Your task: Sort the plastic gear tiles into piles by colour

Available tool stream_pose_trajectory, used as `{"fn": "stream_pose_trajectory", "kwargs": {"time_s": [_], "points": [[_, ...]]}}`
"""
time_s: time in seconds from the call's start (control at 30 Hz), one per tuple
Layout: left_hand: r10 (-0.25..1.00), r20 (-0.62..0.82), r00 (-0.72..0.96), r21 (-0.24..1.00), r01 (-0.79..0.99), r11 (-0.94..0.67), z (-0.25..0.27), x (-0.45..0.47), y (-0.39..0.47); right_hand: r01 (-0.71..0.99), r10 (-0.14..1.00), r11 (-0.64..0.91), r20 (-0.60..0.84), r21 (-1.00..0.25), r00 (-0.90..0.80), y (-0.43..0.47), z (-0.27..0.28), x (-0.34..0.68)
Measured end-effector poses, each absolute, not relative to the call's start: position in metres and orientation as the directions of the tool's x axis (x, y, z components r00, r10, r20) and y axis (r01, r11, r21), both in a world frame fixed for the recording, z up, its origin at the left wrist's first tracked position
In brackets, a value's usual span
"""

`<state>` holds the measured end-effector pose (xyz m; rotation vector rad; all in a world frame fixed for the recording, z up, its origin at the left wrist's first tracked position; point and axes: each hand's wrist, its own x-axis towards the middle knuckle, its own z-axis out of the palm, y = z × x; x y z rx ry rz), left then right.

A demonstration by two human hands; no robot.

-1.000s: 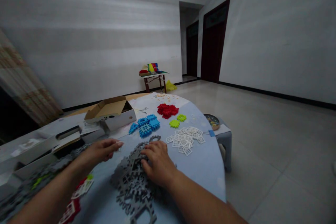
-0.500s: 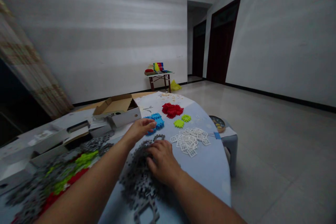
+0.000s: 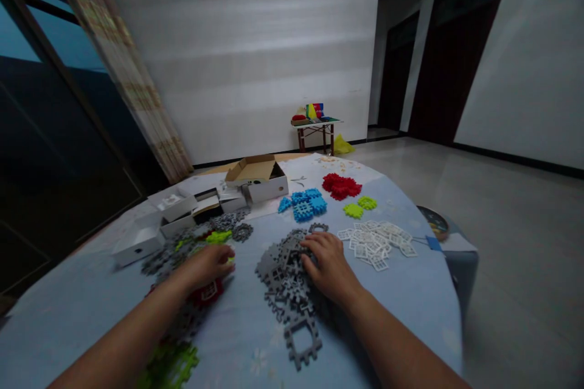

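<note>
My left hand (image 3: 207,266) is over the mixed pile of interlocking plastic pieces on the left, its fingers bent and blurred. A lime-green piece (image 3: 231,260) shows at its fingertips; whether it is gripped I cannot tell. Below that hand lies a red window-frame piece (image 3: 210,292). My right hand (image 3: 331,261) rests on the right edge of a heap of grey toothed pieces (image 3: 285,276), fingers apart. Nearest me in that heap is a grey square frame (image 3: 303,340). Beyond the heap are blue pieces (image 3: 303,203).
White window lattices (image 3: 376,240) lie right of the heap, with red pieces (image 3: 341,185) and lime-green pieces (image 3: 353,211) farther back. Several white boxes (image 3: 141,243) and an open carton (image 3: 269,188) stand at the left and back. A stool (image 3: 463,249) stands beside the round table.
My left hand has moved from the blue pieces back and left to the mixed pile. My right hand stays on the grey heap. The view has swung left.
</note>
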<state>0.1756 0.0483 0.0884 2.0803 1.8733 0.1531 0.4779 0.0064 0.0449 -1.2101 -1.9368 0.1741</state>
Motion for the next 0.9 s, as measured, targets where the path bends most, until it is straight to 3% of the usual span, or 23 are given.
{"fn": "stream_pose_trajectory", "kwargs": {"time_s": [0.17, 0.33, 0.47, 0.7, 0.9], "points": [[0.99, -0.102, 0.093, 0.139, 0.987, -0.079, 0.079, 0.177, 0.043, 0.695, 0.802, 0.517, 0.566, -0.499, -0.19, 0.006, 0.043, 0.478], [0.995, -0.062, 0.074, 0.135, 0.989, -0.065, 0.082, 0.176, 0.04, 0.71, 0.799, 0.515, 0.57, -0.48, -0.193, 0.005, 0.043, 0.478], [0.999, -0.027, 0.046, 0.236, 0.971, -0.038, 0.088, 0.163, 0.04, 0.711, 0.796, 0.517, 0.574, -0.476, -0.194, 0.006, 0.042, 0.478], [0.998, -0.063, -0.022, 0.535, 0.843, 0.052, 0.088, 0.134, 0.049, 0.695, 0.804, 0.519, 0.56, -0.498, -0.199, 0.007, 0.04, 0.479], [0.993, -0.102, -0.055, 0.635, 0.765, 0.107, 0.089, 0.134, 0.049, 0.688, 0.818, 0.506, 0.543, -0.52, -0.191, 0.007, 0.042, 0.479]]}}
